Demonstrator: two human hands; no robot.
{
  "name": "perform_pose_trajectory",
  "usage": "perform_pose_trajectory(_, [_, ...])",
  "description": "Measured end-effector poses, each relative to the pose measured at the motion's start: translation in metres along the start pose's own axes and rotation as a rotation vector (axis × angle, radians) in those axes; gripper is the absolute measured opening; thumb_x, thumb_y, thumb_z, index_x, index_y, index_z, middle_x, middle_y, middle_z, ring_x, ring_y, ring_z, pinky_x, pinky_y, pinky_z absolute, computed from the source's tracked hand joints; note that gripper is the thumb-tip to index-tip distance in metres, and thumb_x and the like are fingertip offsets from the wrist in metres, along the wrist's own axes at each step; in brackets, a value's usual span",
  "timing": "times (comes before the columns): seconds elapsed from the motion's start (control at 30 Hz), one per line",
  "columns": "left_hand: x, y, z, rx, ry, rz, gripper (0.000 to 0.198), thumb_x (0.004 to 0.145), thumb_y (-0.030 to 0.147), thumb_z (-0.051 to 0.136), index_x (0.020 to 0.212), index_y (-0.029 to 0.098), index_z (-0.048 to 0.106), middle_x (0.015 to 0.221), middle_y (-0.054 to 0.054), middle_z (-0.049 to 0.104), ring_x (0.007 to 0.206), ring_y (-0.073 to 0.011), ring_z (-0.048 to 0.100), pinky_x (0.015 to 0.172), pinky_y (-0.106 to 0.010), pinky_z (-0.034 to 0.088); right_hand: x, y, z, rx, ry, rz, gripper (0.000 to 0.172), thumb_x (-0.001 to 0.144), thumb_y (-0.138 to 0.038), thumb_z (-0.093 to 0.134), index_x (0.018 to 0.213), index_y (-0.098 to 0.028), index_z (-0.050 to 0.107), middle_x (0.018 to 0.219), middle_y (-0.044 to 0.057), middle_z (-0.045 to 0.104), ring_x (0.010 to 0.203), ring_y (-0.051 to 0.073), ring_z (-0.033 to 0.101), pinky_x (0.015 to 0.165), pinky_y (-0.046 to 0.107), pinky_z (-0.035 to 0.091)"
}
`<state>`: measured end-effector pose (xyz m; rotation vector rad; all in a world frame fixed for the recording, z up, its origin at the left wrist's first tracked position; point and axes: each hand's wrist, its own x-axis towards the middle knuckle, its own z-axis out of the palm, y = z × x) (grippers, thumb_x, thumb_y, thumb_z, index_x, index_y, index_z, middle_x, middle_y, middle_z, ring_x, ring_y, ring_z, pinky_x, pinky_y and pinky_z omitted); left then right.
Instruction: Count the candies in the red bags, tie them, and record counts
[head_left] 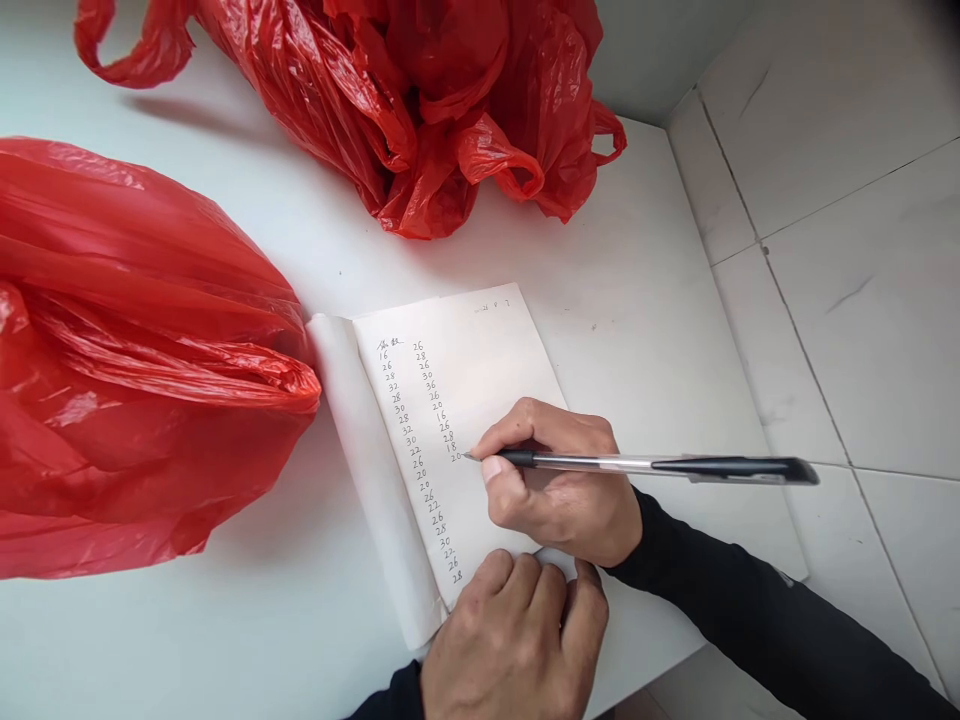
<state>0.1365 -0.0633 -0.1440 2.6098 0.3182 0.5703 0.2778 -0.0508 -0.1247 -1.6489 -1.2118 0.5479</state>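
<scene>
An open notebook (487,350) lies on the white table, its left pages curled back. Two columns of handwritten numbers run down its page, the second ending in "20". My right hand (559,480) pinches a clear pen (592,462) with a black grip and cap, and the pen's tip touches the paper just beside that last number. Below it, my left hand (517,640) rests on the bottom of the notebook with its fingers bent and close together; whether anything is under them is hidden.
A large red plastic bag (142,370) sits on the white table (247,640) left of the notebook. More crumpled red bags (450,100) lie beyond it. Pale tiles (855,290) show past the table's right edge.
</scene>
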Motion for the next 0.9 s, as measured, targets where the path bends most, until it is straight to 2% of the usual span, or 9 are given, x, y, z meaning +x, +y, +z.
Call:
perform_pose_trajectory(0.1, [0.0,0.0,0.0,0.019,0.007,0.018,0.021,0.086,0.003,0.056,0.1,0.014,0.067,0.063,0.001,0.058,0.052,-0.0149,0.05,0.052,-0.033,0.033,-0.003,0.001,-0.002,0.125,0.014,0.059,0.01,0.086,-0.019,0.062,0.076,-0.021,0.061,0.065,-0.004,0.061,0.053,0.01,0.052,0.048,0.023,0.043])
perform_pose_trajectory(0.2, [0.0,-0.001,0.001,0.065,0.015,0.049,0.023,0.087,0.004,0.056,0.104,0.013,0.067,0.061,0.001,0.056,0.051,-0.0153,0.05,0.051,-0.034,0.031,0.0,0.002,-0.011,0.151,0.029,0.146,0.035,0.097,-0.034,0.056,0.066,-0.022,0.044,0.058,-0.006,0.047,0.05,0.01,0.043,0.047,0.024,0.037])
perform_pose_trajectory(0.33, [0.0,-0.001,0.002,0.153,-0.011,0.051,0.043,0.081,-0.002,0.055,0.121,0.011,0.062,0.062,0.002,0.056,0.052,-0.0167,0.05,0.051,-0.034,0.034,0.016,0.007,-0.042,-0.199,0.026,0.264,0.051,0.097,-0.05,0.053,0.059,-0.023,0.032,0.052,-0.006,0.033,0.048,0.01,0.035,0.049,0.026,0.031])
perform_pose_trajectory(0.47, [-0.001,0.0,0.002,0.26,-0.019,0.076,0.045,0.078,-0.002,0.056,0.121,0.011,0.062,0.063,0.003,0.056,0.052,-0.017,0.05,0.05,-0.034,0.037,0.03,0.018,-0.072,-0.581,0.007,0.419,0.056,0.092,-0.047,0.057,0.049,-0.022,0.031,0.046,-0.003,0.042,0.048,0.013,0.038,0.054,0.029,0.03])
perform_pose_trajectory(0.63, [-0.001,0.003,-0.001,0.379,0.008,0.041,0.039,0.083,-0.001,0.052,0.116,0.015,0.065,0.061,0.003,0.057,0.052,-0.0166,0.052,0.051,-0.033,0.038,0.028,0.023,-0.086,-0.606,0.049,0.399,0.052,0.088,-0.049,0.064,0.048,-0.023,0.044,0.047,0.001,0.052,0.051,0.018,0.049,0.056,0.031,0.031])
perform_pose_trajectory(0.7, [-0.002,0.005,-0.003,0.409,0.033,0.008,0.038,0.084,-0.001,0.052,0.115,0.016,0.067,0.062,0.002,0.059,0.053,-0.0158,0.054,0.052,-0.032,0.039,0.02,0.006,-0.09,-0.584,0.078,0.347,0.043,0.091,-0.052,0.062,0.06,-0.022,0.056,0.054,0.001,0.058,0.057,0.019,0.055,0.058,0.03,0.035])
perform_pose_trajectory(0.77, [-0.006,0.007,-0.005,0.418,0.069,-0.009,0.035,0.086,0.001,0.053,0.115,0.015,0.067,0.066,0.001,0.062,0.057,-0.0156,0.058,0.055,-0.031,0.044,0.004,-0.026,-0.095,-0.461,0.057,0.234,0.032,0.095,-0.05,0.058,0.079,-0.023,0.065,0.065,0.0,0.065,0.062,0.017,0.061,0.061,0.028,0.043])
perform_pose_trajectory(0.83, [-0.011,0.013,-0.006,0.398,0.128,-0.005,0.026,0.092,0.01,0.057,0.116,0.015,0.065,0.075,0.0,0.065,0.064,-0.0153,0.062,0.06,-0.03,0.05,-0.022,-0.069,-0.099,-0.195,-0.026,0.04,0.022,0.098,-0.043,0.058,0.095,-0.024,0.068,0.077,-0.001,0.071,0.066,0.014,0.064,0.063,0.026,0.051])
perform_pose_trajectory(0.9, [-0.018,0.023,-0.003,0.351,0.202,0.017,0.023,0.096,0.026,0.061,0.117,0.015,0.064,0.091,-0.003,0.068,0.074,-0.0157,0.065,0.067,-0.032,0.056,-0.058,-0.113,-0.099,0.059,-0.106,-0.177,0.014,0.098,-0.035,0.06,0.098,-0.026,0.07,0.084,-0.001,0.074,0.07,0.014,0.069,0.061,0.026,0.057])
